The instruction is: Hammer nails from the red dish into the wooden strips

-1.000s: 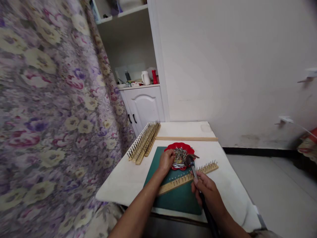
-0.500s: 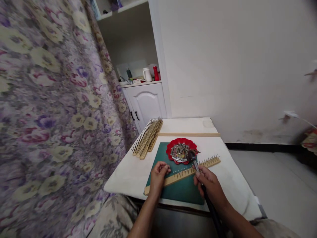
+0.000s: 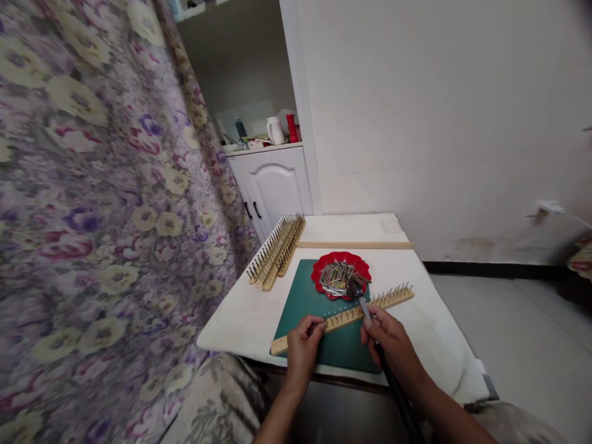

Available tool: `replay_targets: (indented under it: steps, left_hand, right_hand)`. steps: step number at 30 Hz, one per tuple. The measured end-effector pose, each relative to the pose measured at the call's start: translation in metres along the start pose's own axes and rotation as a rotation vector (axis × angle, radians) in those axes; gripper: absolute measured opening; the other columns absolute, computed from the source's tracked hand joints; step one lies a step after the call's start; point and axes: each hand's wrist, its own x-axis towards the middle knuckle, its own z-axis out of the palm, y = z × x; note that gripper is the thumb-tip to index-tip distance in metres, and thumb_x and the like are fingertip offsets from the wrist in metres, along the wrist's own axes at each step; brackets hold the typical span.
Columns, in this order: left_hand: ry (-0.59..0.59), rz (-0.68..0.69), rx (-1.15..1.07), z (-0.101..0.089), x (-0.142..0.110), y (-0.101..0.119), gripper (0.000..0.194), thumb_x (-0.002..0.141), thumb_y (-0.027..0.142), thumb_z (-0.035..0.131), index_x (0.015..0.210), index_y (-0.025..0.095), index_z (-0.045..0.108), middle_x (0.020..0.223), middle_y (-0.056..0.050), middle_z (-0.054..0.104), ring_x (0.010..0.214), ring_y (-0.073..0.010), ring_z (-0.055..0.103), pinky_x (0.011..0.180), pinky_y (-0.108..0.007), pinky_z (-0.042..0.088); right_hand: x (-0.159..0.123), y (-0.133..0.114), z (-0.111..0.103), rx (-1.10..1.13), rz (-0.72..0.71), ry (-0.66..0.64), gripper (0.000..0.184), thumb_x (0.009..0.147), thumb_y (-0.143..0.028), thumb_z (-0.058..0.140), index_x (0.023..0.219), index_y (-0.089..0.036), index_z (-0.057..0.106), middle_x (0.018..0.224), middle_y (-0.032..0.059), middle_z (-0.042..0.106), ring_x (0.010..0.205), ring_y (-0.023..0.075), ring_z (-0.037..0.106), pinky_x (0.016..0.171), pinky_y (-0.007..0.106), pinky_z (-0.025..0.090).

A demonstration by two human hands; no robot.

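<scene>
My right hand (image 3: pixel 393 342) is closed round a hammer (image 3: pixel 364 303), its dark head over the near right edge of a red scalloped dish (image 3: pixel 317 287) full of loose nails (image 3: pixel 335 279). A wooden strip (image 3: pixel 281 345) lies slanted across a green mat (image 3: pixel 340 357), with nails standing along its middle and right part. At the left end of that row, my left hand (image 3: pixel 304 348) pinches what looks like a nail against the strip; the fingertips mostly cover it. The strip's far left end is bare of nails.
Several nail-studded wooden strips (image 3: pixel 277 253) lie at the table's back left. A long bare wooden strip (image 3: pixel 356 245) crosses the back of the white-covered table (image 3: pixel 439 345). A floral curtain (image 3: pixel 115 246) hangs close on the left, and a white cabinet (image 3: pixel 280 185) stands behind.
My left hand has moved right along the strip, and its fingertips now meet at the end of the nail row. The right hand still holds the hammer in nearly the same place.
</scene>
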Motion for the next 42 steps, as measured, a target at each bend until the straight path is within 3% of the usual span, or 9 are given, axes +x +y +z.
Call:
replay_targets:
  steps: [12, 23, 42]
  left_hand:
    - [-0.027, 0.035, 0.094, 0.002, 0.004, -0.001, 0.018, 0.079, 0.032, 0.054, 0.074, 0.018, 0.064, 0.071, 0.000, 0.065, 0.070, -0.0155, 0.058, 0.064, -0.022, 0.042]
    - [-0.018, 0.019, 0.116, 0.004, 0.004, -0.002, 0.016, 0.076, 0.029, 0.055, 0.070, 0.017, 0.064, 0.064, 0.002, 0.060, 0.064, -0.0131, 0.054, 0.060, -0.020, 0.039]
    - [-0.019, 0.027, 0.139, 0.004, 0.003, 0.000, 0.016, 0.075, 0.023, 0.051, 0.066, 0.017, 0.064, 0.061, 0.003, 0.058, 0.060, -0.0121, 0.052, 0.057, -0.019, 0.034]
  right_hand:
    - [-0.004, 0.000, 0.003, 0.010, 0.022, -0.049, 0.027, 0.083, -0.040, 0.053, 0.101, -0.019, 0.050, 0.060, -0.0073, 0.058, 0.026, 0.0051, 0.040, 0.026, 0.016, 0.025]
    - [-0.017, 0.011, 0.014, 0.007, 0.134, -0.312, 0.033, 0.087, -0.040, 0.049, 0.111, -0.018, 0.049, 0.058, -0.0064, 0.059, 0.024, 0.0031, 0.039, 0.026, 0.013, 0.021]
    - [-0.023, 0.012, 0.021, -0.136, 0.129, -0.314, 0.031, 0.088, -0.040, 0.046, 0.109, -0.019, 0.050, 0.057, -0.0072, 0.057, 0.025, 0.0034, 0.038, 0.027, 0.013, 0.022]
